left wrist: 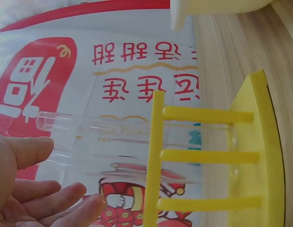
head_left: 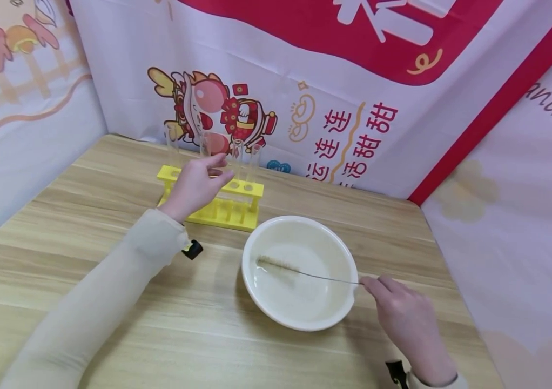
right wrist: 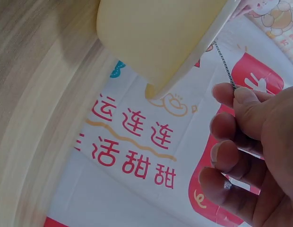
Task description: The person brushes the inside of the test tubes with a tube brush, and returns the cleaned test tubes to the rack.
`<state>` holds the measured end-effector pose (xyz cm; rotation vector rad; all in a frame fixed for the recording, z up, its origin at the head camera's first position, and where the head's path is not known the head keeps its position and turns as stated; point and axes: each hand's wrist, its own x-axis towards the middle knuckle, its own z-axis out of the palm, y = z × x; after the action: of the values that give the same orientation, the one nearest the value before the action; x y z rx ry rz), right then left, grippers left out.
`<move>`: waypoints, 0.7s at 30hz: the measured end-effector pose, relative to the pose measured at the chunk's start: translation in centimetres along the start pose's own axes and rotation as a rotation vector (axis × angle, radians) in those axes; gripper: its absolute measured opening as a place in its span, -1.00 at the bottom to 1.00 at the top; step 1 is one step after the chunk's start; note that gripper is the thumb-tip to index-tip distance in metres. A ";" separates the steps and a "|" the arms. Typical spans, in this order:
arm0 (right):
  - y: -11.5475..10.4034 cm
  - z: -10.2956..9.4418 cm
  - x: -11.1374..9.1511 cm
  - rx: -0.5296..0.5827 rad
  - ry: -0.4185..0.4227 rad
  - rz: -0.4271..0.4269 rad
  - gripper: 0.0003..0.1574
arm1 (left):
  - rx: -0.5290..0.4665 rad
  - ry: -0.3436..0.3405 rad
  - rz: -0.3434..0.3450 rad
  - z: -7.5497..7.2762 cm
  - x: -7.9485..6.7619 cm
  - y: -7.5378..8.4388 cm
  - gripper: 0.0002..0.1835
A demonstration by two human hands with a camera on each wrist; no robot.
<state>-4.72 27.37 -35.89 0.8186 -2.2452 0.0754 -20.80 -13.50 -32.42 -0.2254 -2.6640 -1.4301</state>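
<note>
In the head view my left hand (head_left: 194, 186) is at the upper part of a yellow test tube rack (head_left: 255, 190), its fingers spread loosely beside clear test tubes (head_left: 254, 162) that stand upright in it. From the left wrist, a test tube (left wrist: 94, 123) shows close to the thumb and fingers, with nothing pinched between them. My right hand (head_left: 404, 308) pinches the thin twisted-wire handle (right wrist: 224, 64) of a test tube brush (head_left: 278, 264) between thumb and index finger. The bristle end lies over the inside of a cream-white bowl (head_left: 300, 235), and the wire crosses its right rim.
Rack and bowl stand on a wood-grain table (head_left: 174, 313), the bowl to the right of and nearer than the rack. A printed cloth (head_left: 276, 65) with red lettering and cartoon figures hangs behind the table. More cloth covers both sides.
</note>
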 end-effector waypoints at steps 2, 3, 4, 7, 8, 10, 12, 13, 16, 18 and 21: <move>0.0 0.1 -0.1 0.013 -0.005 0.002 -0.59 | -0.026 -0.015 -0.035 0.6 0.8 -0.3 -0.34; 0.0 0.1 -0.2 0.023 -0.010 0.007 -0.57 | -0.037 -0.020 -0.046 0.8 1.2 -0.4 -0.35; 0.0 0.1 -0.3 0.037 -0.021 0.016 -0.54 | -0.045 -0.022 -0.056 1.1 1.5 -0.6 -0.35; -0.1 0.1 -0.5 0.079 -0.060 0.059 -0.50 | -0.057 -0.028 -0.069 1.8 2.3 -1.1 -0.39; -0.1 0.1 -0.6 0.096 -0.074 0.080 -0.57 | -0.057 -0.028 -0.068 2.0 2.5 -1.3 -0.41; -0.2 -0.1 -0.7 0.118 -0.099 0.140 -0.75 | -0.057 -0.020 -0.062 2.3 2.7 -1.6 -0.44; -0.4 -0.4 -0.8 0.143 -0.120 0.220 -0.94 | -0.062 -0.007 -0.053 2.5 2.9 -1.7 -0.48; -0.5 -0.5 -0.8 0.164 -0.128 0.263 -0.91 | -0.066 0.003 -0.045 2.5 2.9 -1.7 -0.50; -0.7 -1.0 -0.9 0.240 -0.158 0.401 -0.80 | -0.081 0.045 0.000 2.5 2.9 -1.6 -0.54; -0.8 -1.3 -0.9 0.320 -0.177 0.488 -0.78 | -0.097 0.088 0.059 2.4 2.7 -1.2 -0.56; -0.8 -1.7 -1.2 0.409 -0.182 0.585 -0.78 | -0.134 0.164 0.188 2.0 2.4 -0.3 -0.57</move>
<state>-2.54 27.90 -35.57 0.3461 -2.6189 0.7814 -23.30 -11.75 -33.35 -0.3448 -2.3518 -1.4980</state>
